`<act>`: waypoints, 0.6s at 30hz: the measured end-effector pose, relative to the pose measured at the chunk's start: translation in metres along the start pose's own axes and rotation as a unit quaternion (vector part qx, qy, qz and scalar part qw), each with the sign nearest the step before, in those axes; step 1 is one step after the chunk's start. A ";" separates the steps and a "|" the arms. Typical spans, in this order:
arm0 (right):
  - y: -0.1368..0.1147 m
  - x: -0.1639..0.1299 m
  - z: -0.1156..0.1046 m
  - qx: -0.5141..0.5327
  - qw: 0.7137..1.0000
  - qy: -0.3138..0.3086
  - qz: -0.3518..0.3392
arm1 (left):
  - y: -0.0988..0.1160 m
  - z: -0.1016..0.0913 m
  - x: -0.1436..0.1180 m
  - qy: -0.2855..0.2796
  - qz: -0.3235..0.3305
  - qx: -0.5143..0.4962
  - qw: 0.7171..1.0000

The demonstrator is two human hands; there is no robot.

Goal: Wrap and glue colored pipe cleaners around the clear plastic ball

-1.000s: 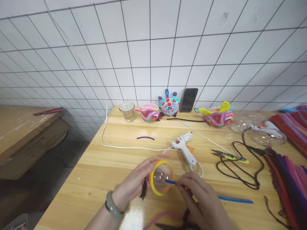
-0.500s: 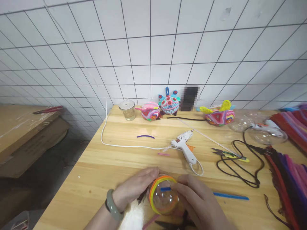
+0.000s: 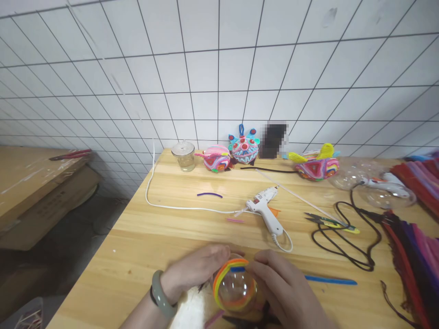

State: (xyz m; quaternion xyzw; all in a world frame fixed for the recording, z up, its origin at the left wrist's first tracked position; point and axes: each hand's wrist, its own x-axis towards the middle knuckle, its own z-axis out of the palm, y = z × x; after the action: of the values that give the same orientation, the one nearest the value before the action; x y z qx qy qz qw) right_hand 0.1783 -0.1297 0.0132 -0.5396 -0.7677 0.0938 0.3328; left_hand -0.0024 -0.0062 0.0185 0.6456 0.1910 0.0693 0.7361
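Note:
A clear plastic ball (image 3: pixel 235 289) with orange and yellow fuzzy wire around its rim sits between both hands at the near table edge. My left hand (image 3: pixel 192 269), with a grey-green bangle on the wrist, cups its left side. Against the right side presses my right hand (image 3: pixel 284 290), fingertips at a short blue wire piece (image 3: pixel 237 269) on top of the ball. A dark tassel hangs under the ball, partly hidden.
A white glue gun (image 3: pixel 265 211) with its cord lies mid-table. Small snips (image 3: pixel 331 222), a black cable (image 3: pixel 356 237), a long blue wire (image 3: pixel 331 280) and a pile of fuzzy wires (image 3: pixel 416 246) lie to the right. Finished colourful balls (image 3: pixel 244 147), a jar (image 3: pixel 184 156) and clear shells (image 3: pixel 380 192) stand at the back.
The ball has come lower and nearer to me between the hands. The short blue piece moved from my right fingers at the ball's side onto its top rim.

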 end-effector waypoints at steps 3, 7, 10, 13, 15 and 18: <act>-0.001 0.002 -0.001 0.003 1.000 -0.001 -0.013 | -0.003 -0.002 -0.002 -0.002 -0.028 0.004 1.000; 0.000 0.004 -0.003 0.000 1.000 -0.003 -0.009 | -0.003 -0.004 -0.004 -0.031 -0.046 0.003 0.998; 0.000 0.004 -0.004 -0.011 1.000 -0.012 -0.020 | 0.000 -0.004 -0.003 -0.036 -0.063 -0.003 0.997; -0.002 0.003 -0.003 -0.025 0.999 -0.012 -0.023 | 0.002 -0.003 -0.004 -0.025 -0.084 -0.014 0.996; -0.004 0.003 -0.003 -0.032 0.999 -0.005 -0.022 | 0.002 -0.003 -0.005 -0.014 -0.094 -0.027 0.995; -0.005 0.003 -0.002 -0.056 0.998 0.019 -0.020 | -0.001 -0.003 -0.008 0.011 -0.099 -0.037 0.994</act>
State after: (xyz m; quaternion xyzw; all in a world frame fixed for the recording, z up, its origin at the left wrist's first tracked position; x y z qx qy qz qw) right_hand 0.1747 -0.1297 0.0181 -0.5439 -0.7755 0.0341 0.3188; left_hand -0.0105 -0.0066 0.0188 0.5953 0.2597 0.0102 0.7603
